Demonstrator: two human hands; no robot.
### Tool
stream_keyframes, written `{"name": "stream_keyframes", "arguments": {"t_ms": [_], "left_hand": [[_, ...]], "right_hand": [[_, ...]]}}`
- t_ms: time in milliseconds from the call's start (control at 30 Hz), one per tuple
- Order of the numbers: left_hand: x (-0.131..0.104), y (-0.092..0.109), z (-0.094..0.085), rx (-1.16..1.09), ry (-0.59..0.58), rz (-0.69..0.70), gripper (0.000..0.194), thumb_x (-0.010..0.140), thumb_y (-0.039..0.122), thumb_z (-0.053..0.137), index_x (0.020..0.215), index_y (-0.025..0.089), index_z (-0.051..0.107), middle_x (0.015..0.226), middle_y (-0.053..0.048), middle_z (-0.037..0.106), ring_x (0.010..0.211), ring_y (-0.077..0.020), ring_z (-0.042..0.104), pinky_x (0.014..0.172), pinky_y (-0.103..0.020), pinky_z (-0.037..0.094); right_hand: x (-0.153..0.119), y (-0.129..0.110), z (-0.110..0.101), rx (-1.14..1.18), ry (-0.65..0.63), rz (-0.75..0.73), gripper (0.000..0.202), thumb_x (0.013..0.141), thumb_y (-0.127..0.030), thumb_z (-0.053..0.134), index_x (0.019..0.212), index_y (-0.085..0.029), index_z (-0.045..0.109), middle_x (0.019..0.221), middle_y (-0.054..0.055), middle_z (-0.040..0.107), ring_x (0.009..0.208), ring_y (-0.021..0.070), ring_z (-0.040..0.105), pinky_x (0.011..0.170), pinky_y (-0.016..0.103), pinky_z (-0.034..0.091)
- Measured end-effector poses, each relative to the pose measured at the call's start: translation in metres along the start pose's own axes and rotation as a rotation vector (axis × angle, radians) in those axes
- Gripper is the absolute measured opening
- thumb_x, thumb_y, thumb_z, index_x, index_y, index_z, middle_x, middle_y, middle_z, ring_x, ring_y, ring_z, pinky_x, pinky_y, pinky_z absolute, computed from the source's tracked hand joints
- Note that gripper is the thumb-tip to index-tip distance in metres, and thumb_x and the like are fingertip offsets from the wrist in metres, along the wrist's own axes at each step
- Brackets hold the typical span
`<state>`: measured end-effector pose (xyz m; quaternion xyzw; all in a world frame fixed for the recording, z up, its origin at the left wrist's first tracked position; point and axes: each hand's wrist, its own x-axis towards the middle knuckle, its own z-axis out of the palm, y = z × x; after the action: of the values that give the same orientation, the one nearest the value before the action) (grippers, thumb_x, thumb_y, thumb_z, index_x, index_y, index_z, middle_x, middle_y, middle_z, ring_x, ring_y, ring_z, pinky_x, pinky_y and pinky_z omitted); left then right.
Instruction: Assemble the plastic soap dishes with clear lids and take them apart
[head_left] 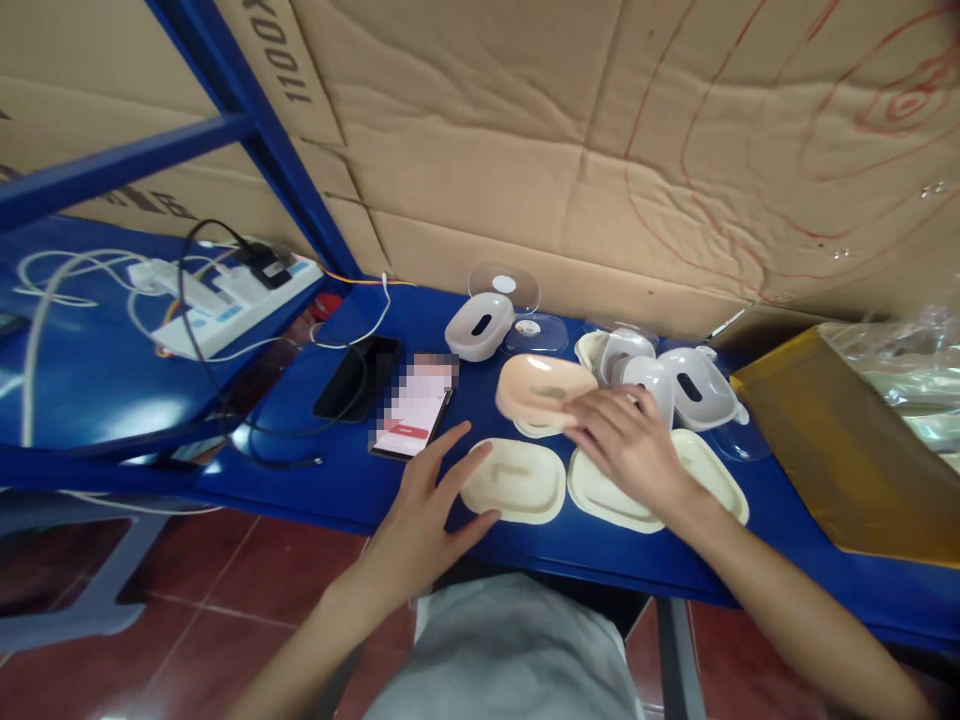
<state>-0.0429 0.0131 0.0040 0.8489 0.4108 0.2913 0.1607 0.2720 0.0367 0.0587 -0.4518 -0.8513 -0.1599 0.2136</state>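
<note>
My right hand (pixel 626 440) has its fingers closed at the right edge of a peach oval plastic dish (pixel 525 390) with a slot in its floor. Part of a cream piece shows under the dish. My left hand (pixel 427 515) is spread and holds nothing. Its fingertips reach the left edge of a cream rounded tray-like piece (pixel 517 485) lying flat. Under my right hand lies a second cream piece (pixel 596 490), partly covered. A third cream piece (pixel 716 475) lies to the right, partly behind my wrist.
Behind stand a white slotted dish (pixel 480 325), another slotted dish (pixel 697 390) and clear lids (pixel 536 335). At left lie a phone (pixel 416 400), a black case (pixel 356 375) and a power strip (pixel 240 310) with cables. A cardboard box (pixel 855 440) with plastic-wrapped items borders the right.
</note>
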Motion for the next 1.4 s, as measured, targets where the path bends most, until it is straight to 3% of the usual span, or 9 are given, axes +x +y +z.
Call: {"name": "stream_keyframes", "arguments": {"t_ms": [167, 300, 467, 700, 900, 1067, 1233, 1400], "left_hand": [[-0.002, -0.010, -0.003, -0.147, -0.078, -0.044, 0.100, 0.093, 0.040, 0.087, 0.173, 0.037, 0.026, 0.180, -0.015, 0.028, 0.163, -0.0401, 0.040, 0.122, -0.060, 0.052], [-0.005, -0.016, -0.009, -0.134, -0.173, -0.025, 0.093, 0.093, 0.031, 0.088, 0.169, 0.041, 0.035, 0.181, -0.012, 0.028, 0.162, -0.0377, 0.043, 0.120, -0.057, 0.055], [-0.007, -0.018, -0.009, -0.087, -0.171, 0.026, 0.074, 0.098, 0.028, 0.082, 0.162, 0.037, 0.047, 0.180, -0.012, 0.031, 0.161, -0.0366, 0.044, 0.121, -0.056, 0.054], [-0.005, -0.015, -0.004, -0.076, -0.129, 0.108, 0.047, 0.106, 0.028, 0.071, 0.150, 0.028, 0.059, 0.169, -0.015, 0.047, 0.155, -0.0343, 0.053, 0.122, -0.055, 0.055], [-0.008, -0.014, -0.007, -0.061, -0.122, 0.114, 0.048, 0.107, 0.031, 0.069, 0.154, 0.027, 0.057, 0.169, -0.015, 0.048, 0.155, -0.0338, 0.053, 0.122, -0.053, 0.055], [-0.010, -0.014, -0.011, -0.131, -0.144, 0.050, 0.053, 0.106, 0.035, 0.072, 0.156, 0.032, 0.054, 0.168, -0.012, 0.050, 0.152, -0.0315, 0.057, 0.122, -0.053, 0.055], [-0.011, -0.016, -0.013, -0.183, -0.109, 0.070, 0.034, 0.104, 0.036, 0.075, 0.135, 0.026, 0.063, 0.164, -0.013, 0.054, 0.147, -0.0305, 0.062, 0.118, -0.051, 0.059], [-0.014, -0.016, -0.011, -0.196, -0.052, 0.133, 0.023, 0.103, 0.028, 0.076, 0.122, 0.023, 0.065, 0.160, -0.015, 0.057, 0.145, -0.0300, 0.064, 0.114, -0.048, 0.062]], "right_hand": [[-0.027, -0.067, -0.009, 0.134, 0.029, 0.011, 0.019, 0.109, -0.021, 0.066, 0.127, -0.018, 0.072, 0.118, 0.005, 0.084, 0.113, 0.0208, 0.074, 0.114, 0.043, 0.042], [-0.039, -0.090, -0.002, 0.174, 0.010, 0.028, 0.019, 0.108, -0.018, 0.066, 0.125, -0.018, 0.074, 0.116, 0.005, 0.083, 0.113, 0.0205, 0.073, 0.115, 0.043, 0.041], [-0.049, -0.094, 0.003, 0.229, -0.015, 0.043, 0.020, 0.110, -0.019, 0.064, 0.127, -0.017, 0.073, 0.117, 0.005, 0.082, 0.115, 0.0201, 0.072, 0.117, 0.043, 0.040], [-0.068, -0.095, 0.006, 0.193, -0.075, 0.010, 0.029, 0.107, -0.014, 0.066, 0.135, -0.015, 0.072, 0.124, 0.008, 0.080, 0.123, 0.0224, 0.068, 0.119, 0.044, 0.039], [-0.075, -0.098, 0.008, 0.166, -0.074, 0.007, 0.031, 0.107, -0.015, 0.064, 0.137, -0.018, 0.072, 0.129, 0.008, 0.079, 0.128, 0.0234, 0.065, 0.121, 0.045, 0.036], [-0.067, -0.096, -0.002, 0.178, -0.029, 0.108, 0.026, 0.108, -0.035, 0.068, 0.131, -0.023, 0.073, 0.126, 0.010, 0.079, 0.124, 0.0271, 0.068, 0.115, 0.046, 0.040], [-0.067, -0.087, -0.008, 0.184, -0.090, 0.168, 0.038, 0.110, -0.039, 0.065, 0.143, -0.021, 0.065, 0.140, 0.016, 0.074, 0.136, 0.0299, 0.067, 0.120, 0.051, 0.038], [-0.074, -0.088, -0.003, 0.206, -0.079, 0.094, 0.022, 0.110, -0.032, 0.064, 0.129, -0.022, 0.071, 0.138, 0.013, 0.075, 0.141, 0.0286, 0.065, 0.127, 0.051, 0.032]]}}
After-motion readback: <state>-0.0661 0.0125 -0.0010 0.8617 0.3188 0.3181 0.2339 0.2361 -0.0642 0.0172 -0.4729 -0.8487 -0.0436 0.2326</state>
